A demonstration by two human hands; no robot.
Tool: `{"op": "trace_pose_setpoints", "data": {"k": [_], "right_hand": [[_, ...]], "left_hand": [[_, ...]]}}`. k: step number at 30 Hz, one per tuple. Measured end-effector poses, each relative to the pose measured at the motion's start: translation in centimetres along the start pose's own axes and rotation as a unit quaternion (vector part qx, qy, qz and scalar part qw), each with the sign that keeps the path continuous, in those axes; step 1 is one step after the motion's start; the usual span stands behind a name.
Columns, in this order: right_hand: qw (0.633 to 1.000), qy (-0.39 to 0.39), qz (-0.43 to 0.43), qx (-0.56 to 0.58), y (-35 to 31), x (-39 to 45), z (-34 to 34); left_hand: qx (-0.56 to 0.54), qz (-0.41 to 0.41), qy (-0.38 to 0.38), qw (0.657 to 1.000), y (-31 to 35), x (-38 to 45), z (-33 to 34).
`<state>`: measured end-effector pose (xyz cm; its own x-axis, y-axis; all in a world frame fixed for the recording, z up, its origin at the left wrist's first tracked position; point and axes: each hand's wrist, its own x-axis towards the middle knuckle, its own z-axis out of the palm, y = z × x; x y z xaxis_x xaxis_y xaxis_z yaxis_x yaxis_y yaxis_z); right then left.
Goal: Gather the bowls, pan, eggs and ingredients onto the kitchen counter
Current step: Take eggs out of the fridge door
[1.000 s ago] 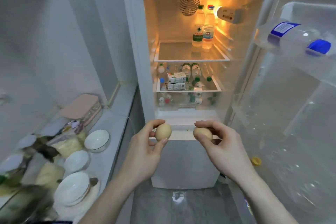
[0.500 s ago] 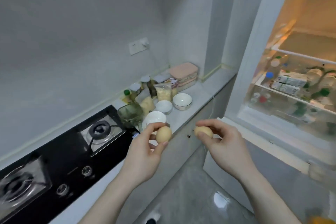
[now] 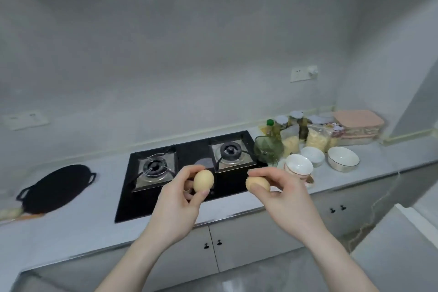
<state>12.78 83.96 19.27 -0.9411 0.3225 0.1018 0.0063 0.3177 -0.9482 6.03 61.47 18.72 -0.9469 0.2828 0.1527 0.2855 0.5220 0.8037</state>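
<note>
Pale kitchen counter along a grey wall. Far left lies a black pan; next, a two-burner gas hob. Above the hob's near edge, the left hand pinches one brown egg, and the right hand pinches a second egg. Right of the hob stand white bowls and bagged ingredients.

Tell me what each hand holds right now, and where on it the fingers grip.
The left hand pinches a tan egg by its sides, thumb against fingers. The right hand pinches a second tan egg the same way.
</note>
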Motion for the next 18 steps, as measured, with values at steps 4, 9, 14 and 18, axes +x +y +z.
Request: {"op": "trace_pose_setpoints", "data": {"k": [4,9,14,18], "right_hand": [[0.998,-0.06,-0.03,0.01,-2.3,-0.5,5.7],[0.99,-0.132,-0.054,0.012,-5.7,-2.4,14.8],[0.976,-0.201,-0.085,0.008,-8.3,-4.3,23.3],[0.966,-0.241,-0.097,0.014,-9.9,-5.5,29.8]], "left_hand": [[-0.011,-0.039,0.05,0.998,-2.8,-2.9,-5.2],[-0.002,-0.079,0.112,0.991,-7.5,-7.8,-13.3],[0.011,-0.127,0.177,0.976,-12.1,-12.9,-20.4],[0.017,-0.157,0.213,0.964,-15.7,-16.4,-25.6]]}}
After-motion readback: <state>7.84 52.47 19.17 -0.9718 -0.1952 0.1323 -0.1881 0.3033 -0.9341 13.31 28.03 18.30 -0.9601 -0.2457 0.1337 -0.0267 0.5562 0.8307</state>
